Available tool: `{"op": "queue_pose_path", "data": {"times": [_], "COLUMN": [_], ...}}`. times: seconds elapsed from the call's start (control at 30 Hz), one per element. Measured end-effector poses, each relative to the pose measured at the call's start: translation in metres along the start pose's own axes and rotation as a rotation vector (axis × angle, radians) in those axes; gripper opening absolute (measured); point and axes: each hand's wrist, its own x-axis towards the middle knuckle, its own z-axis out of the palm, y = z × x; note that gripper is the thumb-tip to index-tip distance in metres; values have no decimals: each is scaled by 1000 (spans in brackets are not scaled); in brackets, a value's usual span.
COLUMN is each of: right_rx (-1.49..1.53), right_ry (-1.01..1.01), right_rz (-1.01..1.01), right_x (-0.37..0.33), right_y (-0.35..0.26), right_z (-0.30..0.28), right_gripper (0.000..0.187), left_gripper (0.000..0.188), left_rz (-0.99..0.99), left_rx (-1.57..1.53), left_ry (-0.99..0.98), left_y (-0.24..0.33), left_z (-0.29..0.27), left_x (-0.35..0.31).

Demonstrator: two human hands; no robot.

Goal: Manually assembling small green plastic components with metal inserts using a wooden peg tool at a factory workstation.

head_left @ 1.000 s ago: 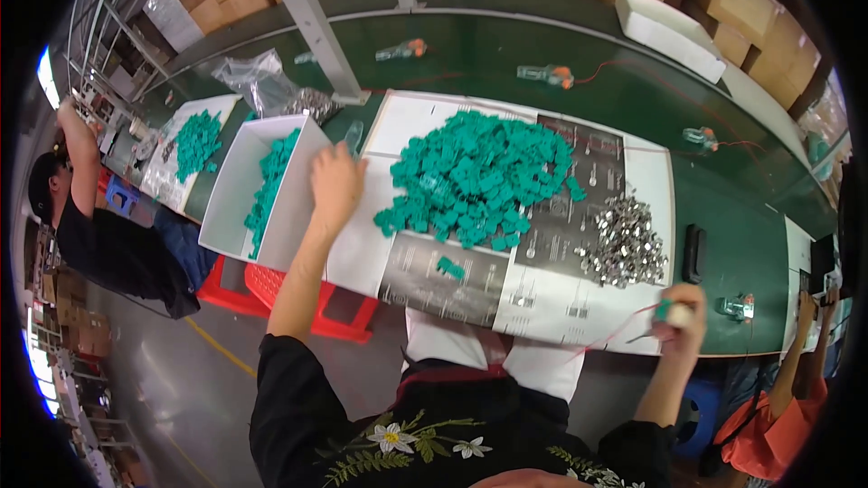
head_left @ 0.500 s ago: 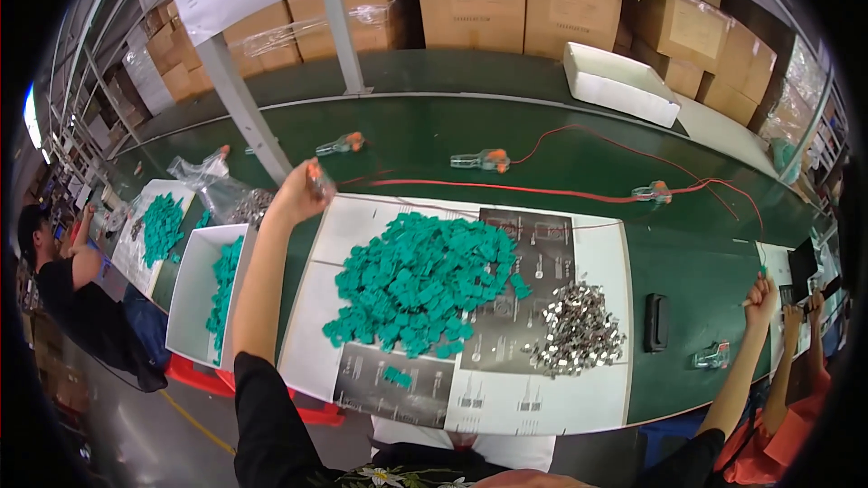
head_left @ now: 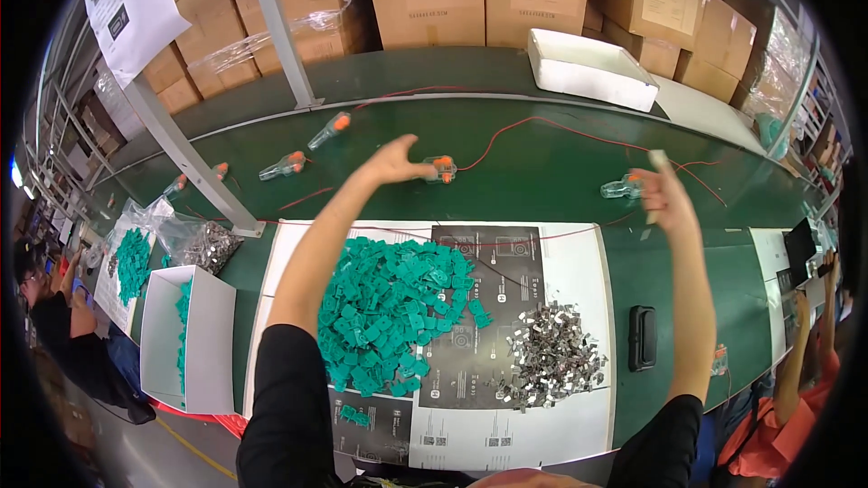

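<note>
My left hand point(head_left: 394, 163) is open over the green bench, thumb and fingers apart. Its thumb tip is close to a small clear plastic piece with an orange end point(head_left: 441, 169); whether they touch I cannot tell. Farther right my right hand point(head_left: 666, 197) is open, with pale coverings on some fingertips. Beside it lies a similar clear piece point(head_left: 620, 187), its orange end partly behind the fingers. A thin red wire point(head_left: 535, 119) curves across the bench between both hands. More clear-and-orange pieces point(head_left: 284, 165) lie to the left.
In front of me are a heap of green plastic parts point(head_left: 384, 307) and a pile of small metal pieces point(head_left: 556, 357) on cardboard point(head_left: 579, 280). A black case point(head_left: 642, 339), white bin point(head_left: 212, 334), metal post point(head_left: 185, 149) and foam tray point(head_left: 588, 72) stand around. Co-workers sit at both sides.
My left hand has moved right from near the post, letting go of a clear-and-orange piece. My right hand has left the wire at lower right and moved up the bench. The view has shifted.
</note>
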Motion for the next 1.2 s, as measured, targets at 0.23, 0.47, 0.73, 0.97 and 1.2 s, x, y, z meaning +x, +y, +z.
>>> {"op": "queue_pose_path", "data": {"times": [0.23,0.47,0.73,0.97,1.2], "right_rx": [-31,517,753,1034,696], "right_ry": [-271,-396,-468,-1199,-1380], "right_rz": [228,-224,-417,42,-42], "right_x": [-38,-41,-144,-339,-407], "right_y": [60,-30,-92,-16,18], "right_z": [165,138,116,179,177], "right_gripper": [62,33,16,26,27], "left_gripper": [67,56,48,42,49], "left_rz": [257,281,-134,-90,449], "left_rx": [-2,267,589,677,-783], "left_ry": [73,227,164,108,-450], "left_y": [115,184,-13,-30,203], "left_z": [2,-119,-140,-130,-152], "left_x": [-42,-213,-338,-387,-425]}}
